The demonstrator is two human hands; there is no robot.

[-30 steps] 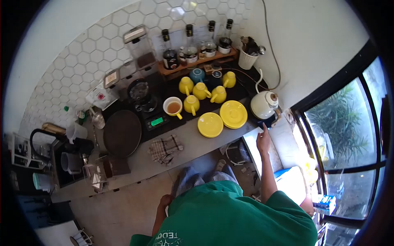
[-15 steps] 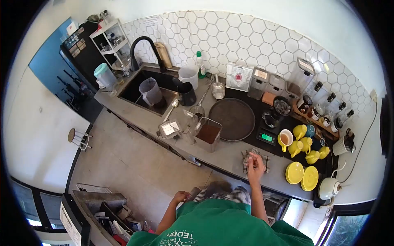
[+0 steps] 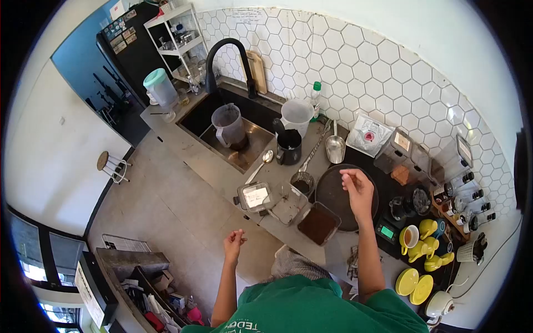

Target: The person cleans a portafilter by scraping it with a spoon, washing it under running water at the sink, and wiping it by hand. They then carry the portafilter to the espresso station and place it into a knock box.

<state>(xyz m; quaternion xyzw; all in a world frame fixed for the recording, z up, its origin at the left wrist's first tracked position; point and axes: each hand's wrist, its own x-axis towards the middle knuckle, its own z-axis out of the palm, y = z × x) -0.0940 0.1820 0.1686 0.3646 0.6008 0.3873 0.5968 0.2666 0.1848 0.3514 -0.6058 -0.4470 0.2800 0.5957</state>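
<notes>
The right hand [image 3: 358, 191], half-curled, hovers over the tray [image 3: 331, 193]; the left hand [image 3: 234, 244], loosely bent, hangs off the worktop [image 3: 194, 151].

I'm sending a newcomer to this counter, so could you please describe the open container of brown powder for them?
From the black sink, follow the counter right to the round dark tray. The open container sits at the tray's near-left edge, toward the counter's front. Unlike the clear vessel to its left, it holds brown powder.

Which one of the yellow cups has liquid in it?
The cup closest to the scale: its white inside and brown liquid show, while the other yellow cups show only their outsides.
</notes>
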